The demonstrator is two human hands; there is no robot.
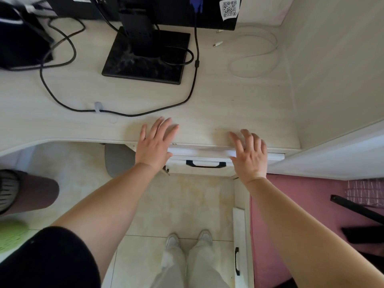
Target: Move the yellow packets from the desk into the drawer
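drawer [204,161] with a black handle [205,164] sits just under the front edge of the surface [207,104], almost fully in. both hands are spread wide and hold nothing: the left hand [154,142] lies over the drawer's left end, the right hand [248,151] over its right end. a monitor stand [145,55] and a black cable [116,113] lie farther back.

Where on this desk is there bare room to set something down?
Bare desk lies between the black cable and the white cable, beyond the right hand, and front left nearer than the black cable. Crowded around the monitor base and back left.
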